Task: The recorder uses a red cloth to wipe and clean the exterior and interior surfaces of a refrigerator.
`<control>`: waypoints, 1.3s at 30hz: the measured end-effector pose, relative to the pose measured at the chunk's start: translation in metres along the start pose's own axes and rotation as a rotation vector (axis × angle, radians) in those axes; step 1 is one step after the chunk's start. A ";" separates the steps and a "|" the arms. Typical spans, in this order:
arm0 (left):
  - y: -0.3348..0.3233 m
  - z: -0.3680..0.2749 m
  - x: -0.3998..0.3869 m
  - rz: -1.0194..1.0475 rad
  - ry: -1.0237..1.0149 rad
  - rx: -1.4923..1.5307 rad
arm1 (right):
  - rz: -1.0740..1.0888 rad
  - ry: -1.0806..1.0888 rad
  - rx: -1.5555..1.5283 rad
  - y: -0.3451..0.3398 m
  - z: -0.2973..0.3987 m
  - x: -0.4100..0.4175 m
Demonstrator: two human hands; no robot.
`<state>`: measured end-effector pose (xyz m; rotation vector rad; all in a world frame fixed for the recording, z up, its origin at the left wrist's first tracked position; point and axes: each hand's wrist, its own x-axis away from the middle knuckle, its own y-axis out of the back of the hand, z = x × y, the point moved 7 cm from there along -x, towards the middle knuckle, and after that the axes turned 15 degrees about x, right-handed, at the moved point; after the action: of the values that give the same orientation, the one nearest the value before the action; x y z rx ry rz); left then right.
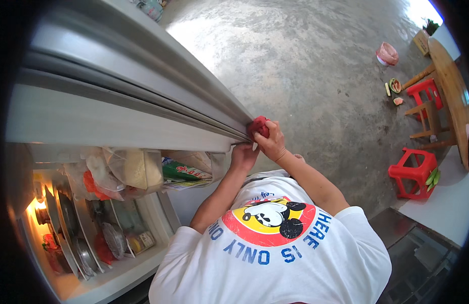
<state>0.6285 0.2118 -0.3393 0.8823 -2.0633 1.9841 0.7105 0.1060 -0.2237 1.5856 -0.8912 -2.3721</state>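
A refrigerator door (116, 117) stands open before me, its edge running from upper left to the middle. My right hand (271, 141) holds a crumpled red cloth (259, 127) against the outer end of the door's edge. Just below and left of it, my left hand (245, 155) touches the underside of the door near the same corner; its fingertips are partly hidden, so its grip cannot be made out. Door bins by my left forearm hold plastic bags (101, 171), a pale yellowish container (141, 171) and a green and red packet (185, 169).
The lit refrigerator interior (143, 262), with dishes and bagged food on shelves, lies at lower left. On the right stand red plastic stools (413, 171), a wooden chair (431, 121) and a wooden table (447, 83). A lined bin (387, 54) and melon pieces (395, 86) are on the concrete floor.
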 end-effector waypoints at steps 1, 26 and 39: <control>-0.001 0.001 -0.001 -0.067 -0.016 0.002 | 0.081 0.000 0.032 -0.007 -0.005 0.008; -0.120 0.017 0.038 0.439 -0.187 0.160 | -0.206 0.053 -0.424 0.109 0.067 -0.164; -0.059 0.010 0.019 0.292 -0.198 -0.018 | -0.146 0.203 -0.356 0.084 0.050 -0.109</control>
<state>0.6454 0.1990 -0.2799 0.8467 -2.4407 2.0854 0.6965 0.1048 -0.0778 1.7457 -0.3027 -2.2449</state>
